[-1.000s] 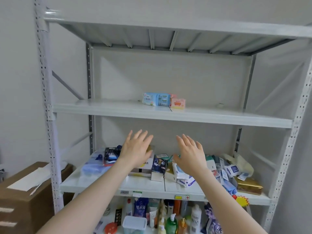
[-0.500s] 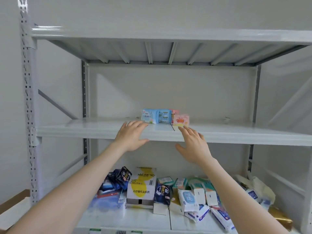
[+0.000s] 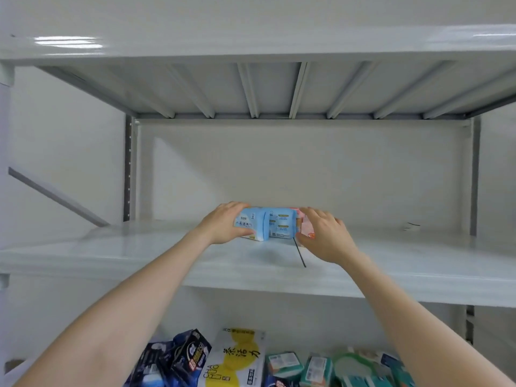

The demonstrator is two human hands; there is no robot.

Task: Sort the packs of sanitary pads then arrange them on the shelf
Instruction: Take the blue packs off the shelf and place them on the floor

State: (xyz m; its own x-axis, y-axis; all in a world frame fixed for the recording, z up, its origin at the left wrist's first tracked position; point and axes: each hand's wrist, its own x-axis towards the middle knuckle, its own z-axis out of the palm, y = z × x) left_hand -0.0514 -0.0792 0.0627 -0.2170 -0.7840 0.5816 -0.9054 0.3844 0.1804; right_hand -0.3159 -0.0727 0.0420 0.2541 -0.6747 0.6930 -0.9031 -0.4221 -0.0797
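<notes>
Two light blue packs of sanitary pads (image 3: 266, 223) stand side by side on the middle shelf (image 3: 139, 255), with a pink pack (image 3: 306, 228) touching their right side. My left hand (image 3: 223, 224) grips the left end of the blue packs. My right hand (image 3: 324, 236) wraps around the pink pack at the right end and hides most of it. The row is pressed between both hands.
The lower shelf holds a jumble of goods: dark blue packs (image 3: 178, 358), a white and yellow box (image 3: 237, 358), and green packs (image 3: 315, 368). A small scrap (image 3: 409, 226) lies at the middle shelf's right. The upper shelf's ribbed underside (image 3: 279, 90) spans overhead.
Both hands rose from the lower shelf to the middle shelf and closed on the ends of the pack row. The view came closer and tilted upward.
</notes>
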